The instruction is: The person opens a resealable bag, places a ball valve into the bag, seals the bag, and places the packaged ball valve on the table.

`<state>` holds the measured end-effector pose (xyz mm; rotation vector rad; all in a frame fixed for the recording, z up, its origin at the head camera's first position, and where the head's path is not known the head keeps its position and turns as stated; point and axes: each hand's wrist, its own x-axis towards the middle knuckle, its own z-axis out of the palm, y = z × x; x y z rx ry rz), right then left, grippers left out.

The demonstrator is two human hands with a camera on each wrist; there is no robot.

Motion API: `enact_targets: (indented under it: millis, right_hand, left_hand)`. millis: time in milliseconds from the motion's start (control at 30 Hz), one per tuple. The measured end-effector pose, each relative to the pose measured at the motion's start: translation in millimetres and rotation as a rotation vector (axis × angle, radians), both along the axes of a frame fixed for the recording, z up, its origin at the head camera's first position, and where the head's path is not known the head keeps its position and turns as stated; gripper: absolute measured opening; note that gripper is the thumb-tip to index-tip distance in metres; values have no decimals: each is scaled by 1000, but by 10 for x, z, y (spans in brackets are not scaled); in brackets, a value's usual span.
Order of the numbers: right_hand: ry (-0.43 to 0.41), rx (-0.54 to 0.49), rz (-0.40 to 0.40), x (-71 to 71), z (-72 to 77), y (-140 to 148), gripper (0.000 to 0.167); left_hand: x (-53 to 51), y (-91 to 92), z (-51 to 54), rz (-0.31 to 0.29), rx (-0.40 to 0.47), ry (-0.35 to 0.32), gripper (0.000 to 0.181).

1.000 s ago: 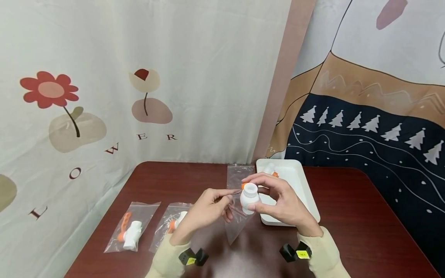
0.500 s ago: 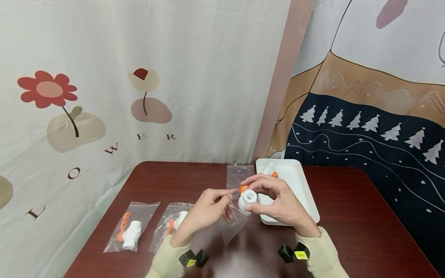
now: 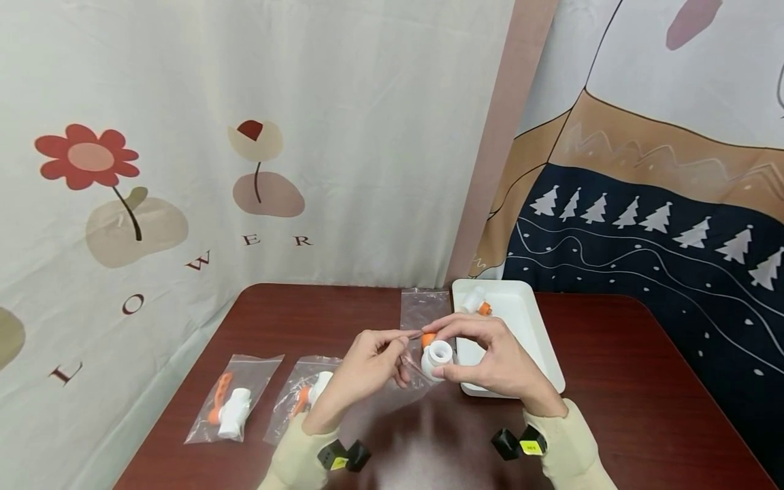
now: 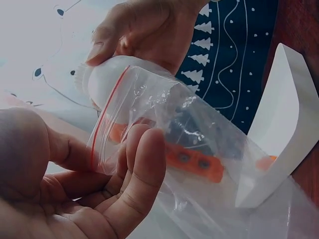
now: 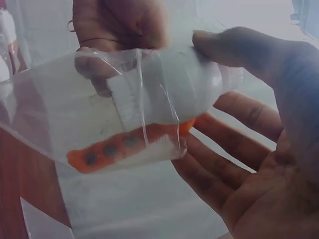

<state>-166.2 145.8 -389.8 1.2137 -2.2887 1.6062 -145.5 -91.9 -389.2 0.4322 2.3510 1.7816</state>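
My right hand (image 3: pixel 490 354) grips a white plastic ball valve (image 3: pixel 437 355) between thumb and fingers, one round opening tilted up towards the head camera. Its orange lever handle (image 5: pixel 107 149) lies inside a clear zip bag (image 4: pixel 199 107), as does part of the white body. The valve's near end sticks out past the bag's mouth. My left hand (image 3: pixel 370 364) pinches the bag's rim by its red zip line (image 4: pixel 107 117), left of the valve. In the right wrist view, the right fingers spread below the valve and the thumb presses on top.
Two zip bags, a left one (image 3: pixel 208 425) and a nearer one (image 3: pixel 280 415), each hold a white and orange valve. A white tray (image 3: pixel 542 347) with white and orange pieces (image 3: pixel 484 309) stands behind my right hand. Another clear bag (image 3: pixel 422 304) lies flat beside it.
The valve has tipped towards the head camera and moved slightly lower into the bag. The bag's hanging lower corner has swung left. My left hand has stayed nearly still.
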Motion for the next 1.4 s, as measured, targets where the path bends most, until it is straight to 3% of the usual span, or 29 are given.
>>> enact_targets:
  millis: [200,467,700,1067,1200,1400]
  right_hand:
    - [82,45,10,-11,-3,-6,32]
    - [88,54,-121,-8,-41,-33,25]
    - [39,147,-234,2,-48,-40,22]
    - [-23,252,-185,-17,-78,-45,17]
    - [-2,250,-188,-12,-77,-40,15]
    - [67,238,-275,45,-18,-34,11]
  left_hand:
    - [8,18,0,-11,0,9,30]
    - [3,27,-3,35,15,21,30]
    - [3,40,-8,56,34,32,29]
    - [16,70,-33,90,59,15,26]
    - [22,67,-26,110,58,5,27]
    - [20,58,5,148,103,-39,29]
